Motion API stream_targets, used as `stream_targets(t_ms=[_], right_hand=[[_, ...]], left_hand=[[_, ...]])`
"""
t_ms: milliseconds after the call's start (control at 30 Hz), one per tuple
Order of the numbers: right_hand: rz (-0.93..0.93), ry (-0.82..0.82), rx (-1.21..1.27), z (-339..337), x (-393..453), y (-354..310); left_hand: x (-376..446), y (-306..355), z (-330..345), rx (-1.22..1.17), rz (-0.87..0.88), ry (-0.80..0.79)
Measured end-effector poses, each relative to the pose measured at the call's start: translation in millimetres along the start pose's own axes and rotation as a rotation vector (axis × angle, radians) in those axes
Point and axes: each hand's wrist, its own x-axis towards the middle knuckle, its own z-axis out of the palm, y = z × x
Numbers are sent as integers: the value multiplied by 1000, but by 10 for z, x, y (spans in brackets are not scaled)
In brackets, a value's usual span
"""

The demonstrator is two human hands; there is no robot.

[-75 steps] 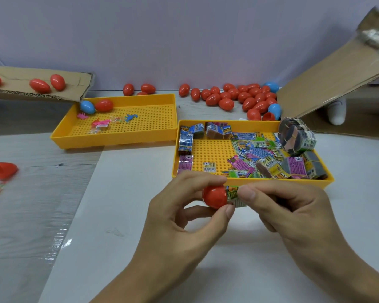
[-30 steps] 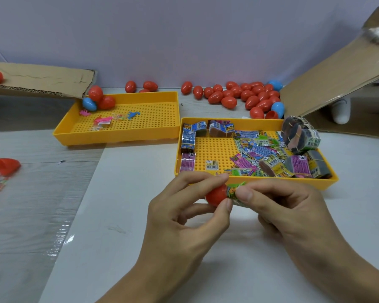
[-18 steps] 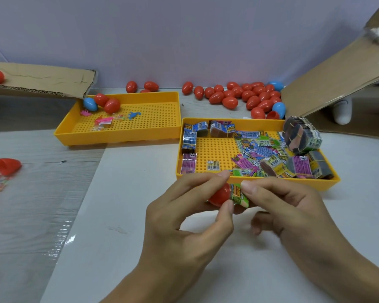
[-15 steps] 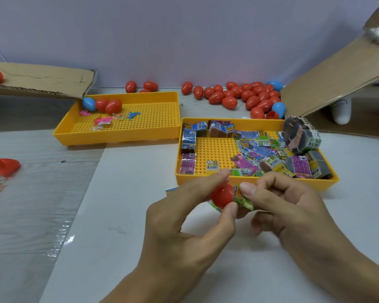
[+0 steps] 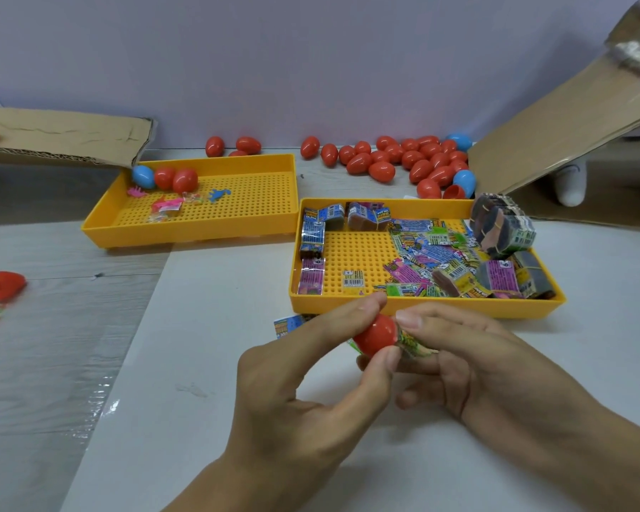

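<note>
Since 2.5 s earlier, the left flap [image 5: 63, 138] at 10 o'clock had gone from three red eggs to one, and the far tray [image 5: 185, 236] had gained a red egg. A blue leaflet [image 5: 287, 325] had also appeared on the table [image 5: 218, 364], just beyond the left fingers.

Left hand [image 5: 303, 400]: grasping. Its forefinger lay over the top of the egg [image 5: 375, 336] and its thumb pressed from below, pinching it.

Right hand [image 5: 496, 371]: grasping. Thumb and fingers pinched a folded green leaflet [image 5: 414, 345], which touched the egg on its 3 o'clock side. Whether any part of the leaflet sat inside the egg could not be told.

The egg was held clear of the table at the centre of view, just short of the near tray's [image 5: 422, 308] front rim.

The near tray lay at 1 o'clock from the hands. It held loose leaflets, mostly in its right half, with bundled packs along its left and back walls.

The far tray lay at 11 o'clock, with one blue and two red eggs in its far left corner and small pink and blue toys beside them.

A heap of eggs [image 5: 403, 160], mostly red, lay at 12 to 1 o'clock behind the trays. A cardboard sheet [image 5: 569, 123] sloped upward at 2 o'clock. Red shells [image 5: 2, 286] lay at 9 o'clock, at the edge of view.
</note>
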Motion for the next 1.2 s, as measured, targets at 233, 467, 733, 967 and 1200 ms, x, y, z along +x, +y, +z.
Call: stream_targets(t_ms=[233, 467, 733, 967, 1200], right_hand=[[24, 74, 42, -26, -3, -8], [41, 118, -17, -48, -11, -55], [74, 93, 73, -30, 7, -36], [74, 79, 73, -45, 5, -37], [88, 81, 52, -56, -4, -55]], left_hand=[[20, -24, -1, -52, -81, -68], [57, -68, -40, -109, -212, -123], [46, -66, -14, -114, -216, -116], [50, -73, -9, -140, -218, -150], [79, -89, -29, -282, -305, -227]])
